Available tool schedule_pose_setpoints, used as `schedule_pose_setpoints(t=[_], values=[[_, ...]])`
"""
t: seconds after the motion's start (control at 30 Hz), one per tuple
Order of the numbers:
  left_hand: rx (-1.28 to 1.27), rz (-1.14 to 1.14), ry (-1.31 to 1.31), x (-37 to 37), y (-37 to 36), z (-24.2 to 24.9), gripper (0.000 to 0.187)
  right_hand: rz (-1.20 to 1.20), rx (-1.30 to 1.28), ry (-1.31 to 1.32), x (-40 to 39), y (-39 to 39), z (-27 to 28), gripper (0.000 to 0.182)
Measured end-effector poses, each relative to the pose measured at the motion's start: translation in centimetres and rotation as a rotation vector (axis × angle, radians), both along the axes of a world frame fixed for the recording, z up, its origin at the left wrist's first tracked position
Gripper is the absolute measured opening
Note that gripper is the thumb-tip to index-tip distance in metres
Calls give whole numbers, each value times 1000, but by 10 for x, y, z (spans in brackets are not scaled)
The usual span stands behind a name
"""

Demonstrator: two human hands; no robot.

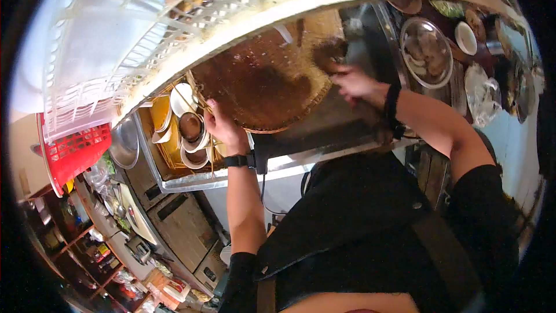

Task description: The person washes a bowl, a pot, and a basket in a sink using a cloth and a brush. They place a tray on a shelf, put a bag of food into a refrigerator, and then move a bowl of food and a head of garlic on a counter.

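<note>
My left hand grips the near left rim of a large round woven basket tray. The tray is tilted over the metal sink, and its brown inner face looks wet. At the tray's right side, my right hand is closed around a dark, brush-like scrubber that touches or nearly touches the woven surface; blur hides its exact form. Just left of my left hand, bowls and chopsticks lie in a sink compartment with yellowish water. The tray's far edge is partly hidden.
A white plastic rack overhangs the sink's far side. On the right are a metal bowl, a white cup and a plastic bag. A red basket and a crowded counter stand to the left.
</note>
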State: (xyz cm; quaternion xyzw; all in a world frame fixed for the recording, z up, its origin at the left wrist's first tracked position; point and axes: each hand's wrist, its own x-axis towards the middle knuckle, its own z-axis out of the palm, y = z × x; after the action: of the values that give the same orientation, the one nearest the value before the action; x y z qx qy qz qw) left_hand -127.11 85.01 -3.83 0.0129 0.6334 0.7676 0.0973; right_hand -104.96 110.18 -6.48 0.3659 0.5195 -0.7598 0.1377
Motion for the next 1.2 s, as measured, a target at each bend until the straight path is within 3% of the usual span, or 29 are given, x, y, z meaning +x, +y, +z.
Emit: schedule_pose_setpoints(t=[0.07, 0.13, 0.2, 0.27, 0.33, 0.37, 0.4, 0.43, 0.53, 0.57, 0.6, 0.63, 0.7, 0.73, 0.77, 0.8, 0.9, 0.97, 1.0, 1.07, 1.13, 1.17, 1.2], values=[[73, -26, 4, 12, 16, 14, 25, 295, -88, 51, -22, -68, 50, 30], [69, 19, -47, 15, 11, 14, 26, 272, -103, 122, -20, -58, 36, 27], [82, -5, -49, 18, -2, 26, 30, 230, -172, 251, -16, -59, -16, 23], [-15, 103, 8, 18, -23, 28, 32, -183, -8, -167, -1, 38, -111, 19], [-38, 150, 125, 20, -35, 30, 45, -106, -98, -33, -7, -5, 6, 20], [-108, 168, 114, 19, -43, 34, 48, 103, -20, 70, -13, -34, 31, 19], [-123, 202, 32, 28, -35, 50, 49, 159, -304, 90, -19, -68, 43, 18], [-99, 209, 17, 28, -35, 48, 49, 158, -284, 97, -24, -72, 45, 18], [-104, 180, 26, 35, -44, 57, 47, 536, -272, 283, -23, -96, 23, 17], [-126, 238, 12, 36, -49, 62, 42, 253, -264, 143, -27, -56, -35, 13], [-150, 304, 0, 37, -58, 65, 37, 253, -275, 137, -24, -48, -28, 13], [-163, 305, 65, 33, -69, 58, 37, 297, -113, 134, -25, -34, -1, 16], [-133, 282, 115, 38, -62, 66, 40, 381, 220, 108, -23, -11, 40, 41], [-152, 281, 123, 37, -67, 67, 42, 454, 162, 163, -23, -46, 43, 51], [-140, 289, 123, 41, -64, 68, 42, 470, -87, 287, -20, -77, 67, 40], [-143, 316, 59, 43, -57, 69, 43, 569, -25, 505, -22, -99, 78, 44], [-195, 319, 13, 46, -68, 71, 44, 440, 68, 363, -36, -77, 44, 40], [-257, 358, 13, 49, -75, 72, 47, 296, 133, 241, -44, -12, -17, 40], [-258, 366, 16, 46, -78, 71, 47, 239, 400, 113, -35, 17, -33, 44], [-190, 375, 39, 49, -82, 63, 49, 336, 317, 99, -29, -9, 22, 47], [-222, 394, -38, 54, -80, 65, 51, 316, 32, 228, -29, -66, -2, 49], [-246, 414, -102, 54, -77, 65, 52, 502, 146, 182, -33, -91, 42, 49], [-243, 417, -101, 56, -76, 64, 52, 669, -14, 310, -30, -107, 48, 51]])
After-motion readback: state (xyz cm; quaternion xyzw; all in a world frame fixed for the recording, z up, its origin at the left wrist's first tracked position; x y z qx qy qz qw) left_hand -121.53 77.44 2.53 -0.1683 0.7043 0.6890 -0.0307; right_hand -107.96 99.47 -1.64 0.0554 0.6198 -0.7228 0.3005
